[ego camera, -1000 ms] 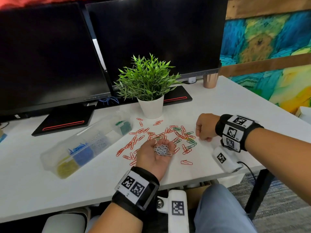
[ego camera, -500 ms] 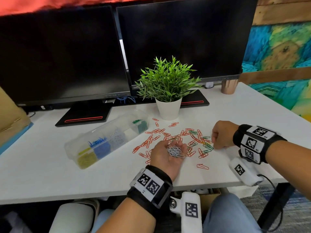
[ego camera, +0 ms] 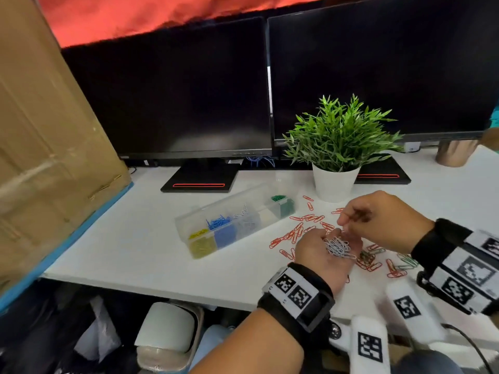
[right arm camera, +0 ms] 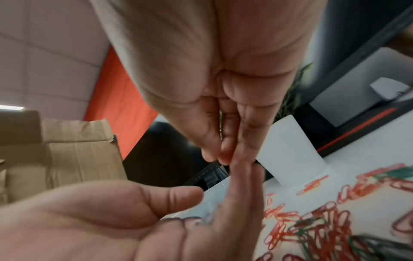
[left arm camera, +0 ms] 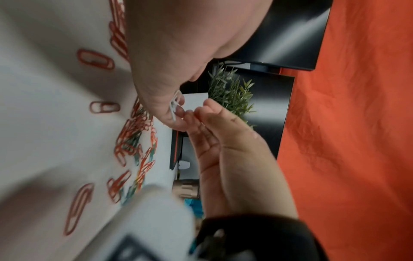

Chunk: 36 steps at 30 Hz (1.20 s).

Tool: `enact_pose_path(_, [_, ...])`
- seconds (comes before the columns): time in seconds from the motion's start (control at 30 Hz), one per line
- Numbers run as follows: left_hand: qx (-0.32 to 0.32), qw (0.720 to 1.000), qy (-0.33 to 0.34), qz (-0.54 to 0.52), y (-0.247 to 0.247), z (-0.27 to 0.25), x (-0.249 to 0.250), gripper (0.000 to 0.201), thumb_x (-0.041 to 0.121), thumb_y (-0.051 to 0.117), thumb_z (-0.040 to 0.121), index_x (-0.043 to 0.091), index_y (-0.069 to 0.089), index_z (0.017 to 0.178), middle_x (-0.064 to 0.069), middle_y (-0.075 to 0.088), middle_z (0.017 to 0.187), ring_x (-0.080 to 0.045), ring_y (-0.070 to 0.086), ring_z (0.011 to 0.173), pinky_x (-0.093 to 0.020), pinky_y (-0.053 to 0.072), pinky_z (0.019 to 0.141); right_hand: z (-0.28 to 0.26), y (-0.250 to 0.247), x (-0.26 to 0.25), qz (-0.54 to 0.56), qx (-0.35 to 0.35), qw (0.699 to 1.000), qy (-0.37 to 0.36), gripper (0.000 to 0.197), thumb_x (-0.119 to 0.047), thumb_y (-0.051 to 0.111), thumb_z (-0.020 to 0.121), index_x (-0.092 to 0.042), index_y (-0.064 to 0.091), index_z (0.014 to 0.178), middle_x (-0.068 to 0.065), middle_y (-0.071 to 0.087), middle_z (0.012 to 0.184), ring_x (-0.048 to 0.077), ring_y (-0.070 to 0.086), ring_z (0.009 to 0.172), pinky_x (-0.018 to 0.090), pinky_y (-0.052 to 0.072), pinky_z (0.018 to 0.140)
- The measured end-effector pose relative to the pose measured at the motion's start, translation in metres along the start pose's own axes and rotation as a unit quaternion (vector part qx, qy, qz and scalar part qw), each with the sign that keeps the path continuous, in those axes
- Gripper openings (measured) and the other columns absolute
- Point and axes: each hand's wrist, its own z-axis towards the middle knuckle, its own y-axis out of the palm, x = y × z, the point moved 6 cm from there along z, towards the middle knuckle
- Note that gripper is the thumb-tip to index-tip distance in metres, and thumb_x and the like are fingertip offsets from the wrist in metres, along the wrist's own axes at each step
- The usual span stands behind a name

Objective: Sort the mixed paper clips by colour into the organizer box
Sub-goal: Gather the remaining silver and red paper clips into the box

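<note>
Desk: head view alone shows organizer box

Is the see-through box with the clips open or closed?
Open. The organizer box shows no lid over its compartments, and blue clips and green clips heap above the rim.

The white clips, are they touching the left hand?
Touching. The head view shows the white clips heaped in the cupped palm of the left hand, resting on it.
</note>
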Motion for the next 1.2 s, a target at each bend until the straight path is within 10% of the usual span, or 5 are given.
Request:
enact_pose_path(0.2, [-0.013, 0.995, 0.096, 0.024, 0.016, -0.016, 0.077, 0.02, -0.004, 0.044, 0.085, 0.001, 0.051, 0.103, -0.018, 0.056, 0.099, -0.025, 0.052, 0.07, -0.039, 0.052, 0.087, -0.027, -0.016, 0.006, -0.037, 0.063, 0.997, -0.021, 0.015, -0.02, 0.063, 0.089, -0.03, 0.071, 0.08, -0.02, 0.067, 0.08, -0.003, 0.06, 0.079, 0.013, 0.039, 0.061])
enact_pose_path(0.43, [0.069, 0.927, 0.301, 0.213, 0.029, -0.021, 0.191, 0.02, 0.01, 0.044, 0.093, 0.001, 0.058, 0.103, -0.011, 0.06, 0.088, -0.022, 0.06, 0.075, -0.035, 0.049, 0.088, -0.075, -0.005, 0.145, -0.104, 0.045, 0.989, 0.095, 0.048, -0.013, 0.071, 0.08, -0.06, 0.061, 0.078, -0.036, 0.062, 0.075, 0.002, 0.064, 0.06, 0.033, 0.053, 0.062])
enact_pose_path(0.83, [0.129, 0.798, 0.369, 0.459, 0.024, -0.011, 0.207, 0.021, 0.02, 0.051, 0.091, 0.016, 0.068, 0.102, 0.002, 0.07, 0.095, -0.016, 0.063, 0.1, -0.029, 0.042, 0.089, -0.076, -0.005, 0.095, -0.182, -0.026, 0.97, 0.159, 0.02, -0.022, 0.05, 0.089, -0.022, 0.069, 0.097, -0.003, 0.066, 0.1, 0.016, 0.059, 0.088, 0.026, 0.045, 0.076])
enact_pose_path(1.03, [-0.025, 0.586, 0.4, 0.704, 0.075, -0.017, 0.119, 0.013, 0.01, 0.061, 0.088, 0.015, 0.072, 0.093, -0.001, 0.069, 0.091, -0.011, 0.062, 0.082, -0.025, 0.052, 0.079, -0.076, -0.008, 0.085, -0.209, -0.038, 0.966, 0.144, 0.015, -0.023, 0.051, 0.091, -0.024, 0.064, 0.097, -0.004, 0.065, 0.097, 0.016, 0.056, 0.087, 0.023, 0.038, 0.073])
enact_pose_path(1.2, [-0.185, 0.303, 0.261, 0.898, 0.086, 0.011, 0.025, 0.009, 0.021, 0.069, 0.086, 0.02, 0.074, 0.094, 0.012, 0.067, 0.086, 0.0, 0.058, 0.077, -0.004, 0.042, 0.064, -0.065, -0.009, 0.072, -0.26, -0.09, 0.956, 0.102, 0.022, -0.031, 0.054, 0.092, -0.03, 0.059, 0.113, -0.004, 0.063, 0.109, 0.016, 0.054, 0.092, 0.023, 0.037, 0.076])
